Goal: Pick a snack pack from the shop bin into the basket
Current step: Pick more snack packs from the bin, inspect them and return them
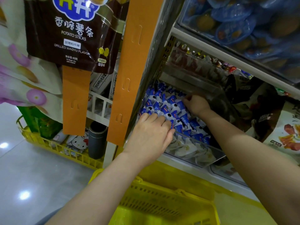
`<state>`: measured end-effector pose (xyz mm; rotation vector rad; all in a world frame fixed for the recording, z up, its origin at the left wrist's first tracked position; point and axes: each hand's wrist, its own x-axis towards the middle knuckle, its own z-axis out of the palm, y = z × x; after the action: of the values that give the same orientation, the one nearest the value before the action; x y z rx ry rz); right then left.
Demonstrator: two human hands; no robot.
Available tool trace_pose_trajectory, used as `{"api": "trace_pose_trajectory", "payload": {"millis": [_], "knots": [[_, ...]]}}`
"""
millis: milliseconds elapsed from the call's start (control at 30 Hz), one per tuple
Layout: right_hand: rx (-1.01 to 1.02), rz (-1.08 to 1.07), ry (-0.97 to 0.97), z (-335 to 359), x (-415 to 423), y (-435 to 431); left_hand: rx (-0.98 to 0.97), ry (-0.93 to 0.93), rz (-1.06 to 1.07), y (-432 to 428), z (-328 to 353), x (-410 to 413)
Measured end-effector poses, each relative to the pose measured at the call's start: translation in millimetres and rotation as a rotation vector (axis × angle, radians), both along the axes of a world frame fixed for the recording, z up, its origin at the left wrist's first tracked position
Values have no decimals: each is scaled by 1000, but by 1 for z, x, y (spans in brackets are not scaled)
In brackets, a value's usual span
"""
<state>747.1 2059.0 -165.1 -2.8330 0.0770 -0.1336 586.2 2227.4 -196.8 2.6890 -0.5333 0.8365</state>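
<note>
Yellow basket [162,185] waits below. Grabbing step: left hand [151,132] curls its fingers over blue snack packs [164,109] in the clear bin [194,150], and right hand [197,104] seems to pinch one. Next, lift it out.

A dark brown bag of potato sticks [71,34] hangs at upper left, beside a white bag printed with pink rings [21,75]. Two orange hanging strips, one long [128,70] and one short [75,98], drop in front of a white wire rack [99,104]. On the glossy pale floor [24,176] a yellow crate [61,151] holds a green bag [42,122], a cartoon cat pack [78,143] and a grey tube [97,138]. Blue tubs [243,18] fill the upper shelf; dark bags [246,98] crowd the right.
</note>
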Motion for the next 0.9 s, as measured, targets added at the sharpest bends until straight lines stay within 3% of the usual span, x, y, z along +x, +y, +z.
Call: {"api": "trace_pose_trajectory", "payload": {"millis": [233, 367, 567, 633, 700, 767, 900], "knots": [[194, 55, -472, 39, -49, -2, 20, 45, -36, 3, 2, -2], [464, 172, -592, 52, -102, 4, -40, 147, -56, 3, 4, -4], [666, 286, -484, 38, -179, 3, -606, 172, -163, -1, 16, -28], [745, 285, -404, 26, -196, 1, -867, 310, -261, -9, 19, -38], [785, 257, -340, 11, -208, -1, -1089, 561, -316, -20, 18, -47], [862, 221, -259, -3, -217, -4, -1121, 691, -312, -31, 10, -53], [1110, 172, -15, -23, -227, -10, -1050, 783, -285, -38, -5, -54]]}}
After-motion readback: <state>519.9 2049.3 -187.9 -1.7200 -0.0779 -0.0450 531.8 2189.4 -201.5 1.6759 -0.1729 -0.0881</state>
